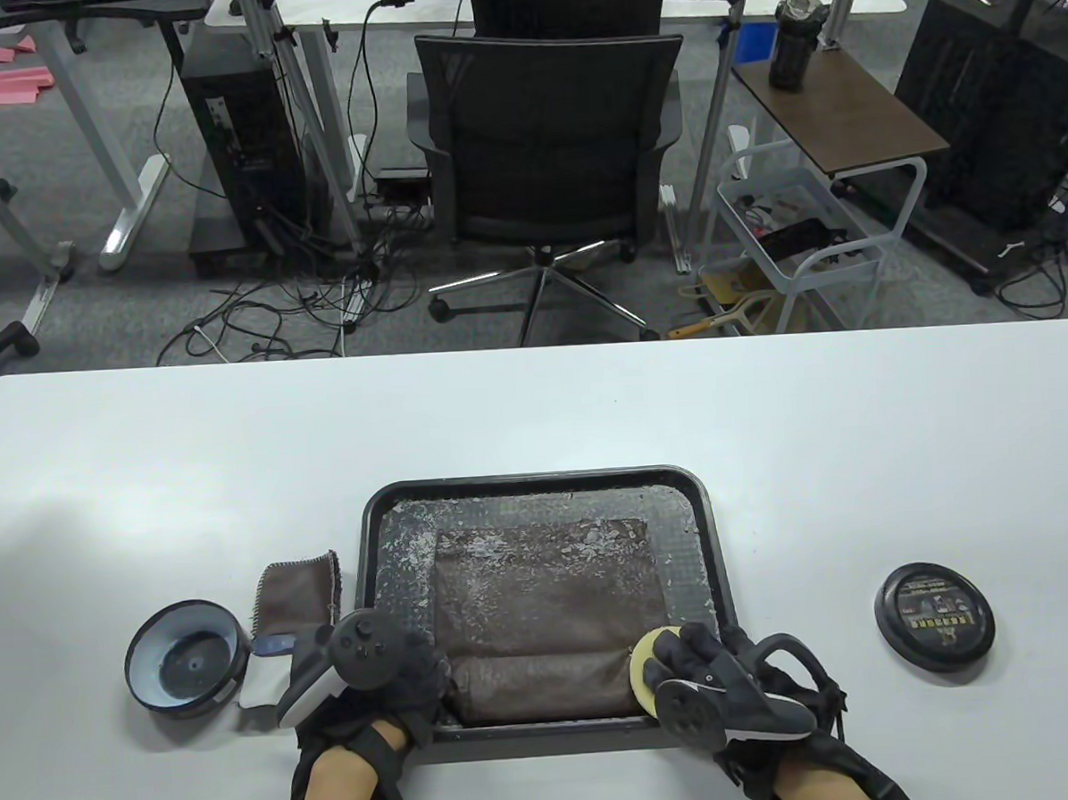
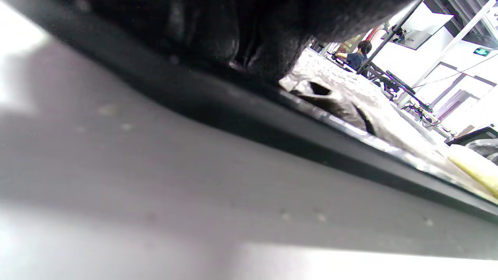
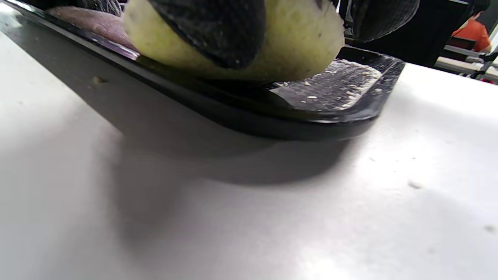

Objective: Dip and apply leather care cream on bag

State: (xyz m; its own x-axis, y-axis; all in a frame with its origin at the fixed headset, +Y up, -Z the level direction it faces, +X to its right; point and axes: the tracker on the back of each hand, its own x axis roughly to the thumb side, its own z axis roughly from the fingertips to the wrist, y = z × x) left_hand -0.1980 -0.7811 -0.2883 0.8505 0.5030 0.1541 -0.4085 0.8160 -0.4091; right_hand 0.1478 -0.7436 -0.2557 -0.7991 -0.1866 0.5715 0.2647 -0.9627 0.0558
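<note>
Item 1: flat brown leather bag (image 1: 545, 618), rectangular, lay inside the black rectangular plastic tray (image 1: 539, 489) at table centre-front. Upper half of bag mottled w/ pale whitish flecks and smears; lower band darker, cleaner brown, w/ a fold line across. Tray floor round the bag likewise speckled white, heaviest along far edge and L side.

Item 2: round pale-yellow foam applicator pad (image 1: 645, 671), pressed on bag's near R corner, partly over tray's near rim. Right hand (image 1: 710, 686), black sensor glove, grip closed round the pad; right wrist view showed a gloved finger (image 3: 218, 31) lying across the pad's (image 3: 241, 42) face, pad's edge just above tray rim (image 3: 319, 124).

Item 3: left hand (image 1: 379, 676), black glove w/ tracker on back, rested on tray's near L corner, at bag's L edge. Cannot tell from any view whether its grip was clenched or slack; left wrist view showed only dark glove (image 2: 241, 35) over the tray rim (image 2: 311, 140).

Item 4: round dark-blue open tin (image 1: 188, 661), L of tray, on white table (image 1: 534, 400); contents not discernible.

Item 5: round black lid w/ printed label (image 1: 935, 611), well R of tray, lying flat.

Item 6: folded brown cloth (image 1: 298, 593), between tin and tray, touching tray's L side.
</note>
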